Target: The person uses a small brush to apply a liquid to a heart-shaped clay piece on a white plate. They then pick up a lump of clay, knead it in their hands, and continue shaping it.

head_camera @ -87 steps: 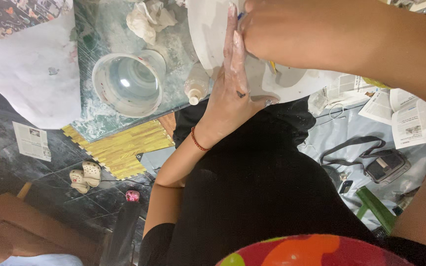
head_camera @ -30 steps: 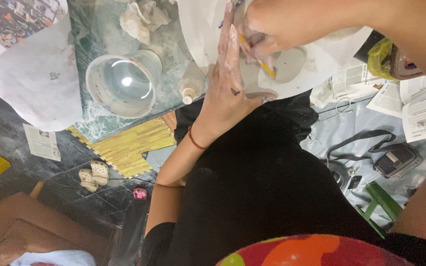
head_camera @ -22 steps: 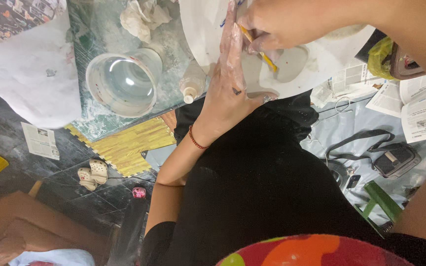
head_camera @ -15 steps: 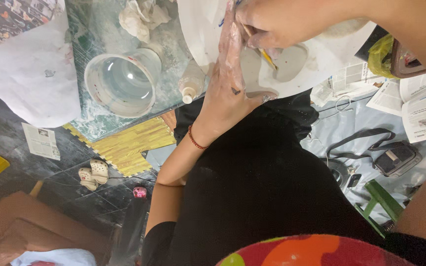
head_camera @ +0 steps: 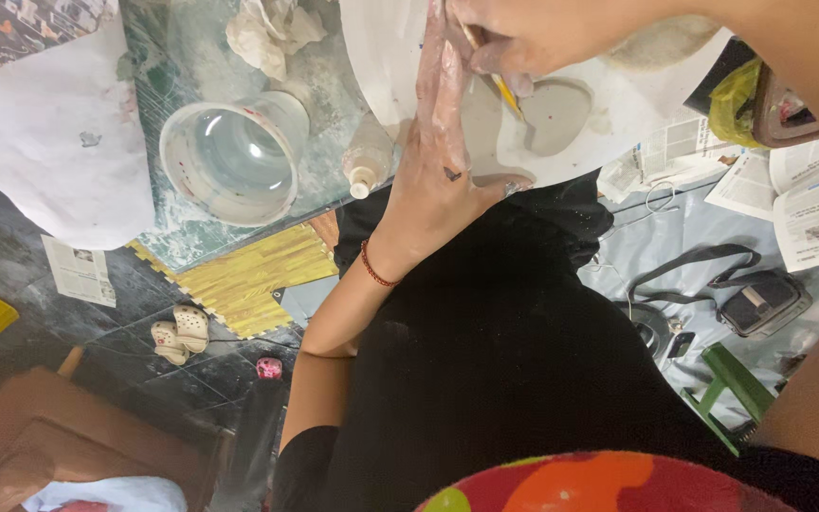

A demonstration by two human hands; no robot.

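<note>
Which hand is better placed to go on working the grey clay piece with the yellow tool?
The right hand: it already grips the yellow tool, tip at the grey clay piece. The left hand lies flat, steadying the white board.

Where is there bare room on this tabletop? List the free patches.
Free: green tabletop between crumpled rag and white sheet, above the water bowl; white board beside the left hand. Crowded: the clay heart, where the right hand holds a yellow tool.
</note>
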